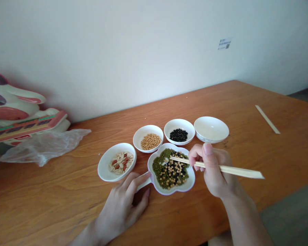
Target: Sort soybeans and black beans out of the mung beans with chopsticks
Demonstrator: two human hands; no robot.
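- In the head view, the worktop (pixel 41 208) has its back edge along the wall (pixel 133 51).
- The left hand (pixel 123 196) comes from the near edge. Its grip is closed on the handle (pixel 143 182) of a flower-shaped dish (pixel 191 179), which is between the row of bowls and the near edge.
- The right hand (pixel 213 167) has its grip closed around pale wooden chopsticks (pixel 240 172). Their thin ends are over the dish; whether they pinch any bean, I cannot tell.
- In the dish, green beans (pixel 157 167), yellow beans (pixel 170 169) and black beans lie together, the green ones mostly toward the left and lower sides.
- Four white bowls stand in a curve between the dish and the back edge: the leftmost bowl (pixel 102 164) holds pale flat seeds with reddish-brown pieces, the second bowl (pixel 143 130) yellow beans, the third bowl (pixel 178 123) black beans; the fourth bowl (pixel 212 128) shows only its white inside.
- I judge the work is partly done: three bowls hold their own contents apart, while the beans in the dish are still mixed. No green beans are visible in any bowl.
- Toward the right edge of the worktop lies another wooden stick (pixel 267 119).
- Near the left end of the back edge are a cow-like toy (pixel 23 112) and a clear plastic bag (pixel 46 147).
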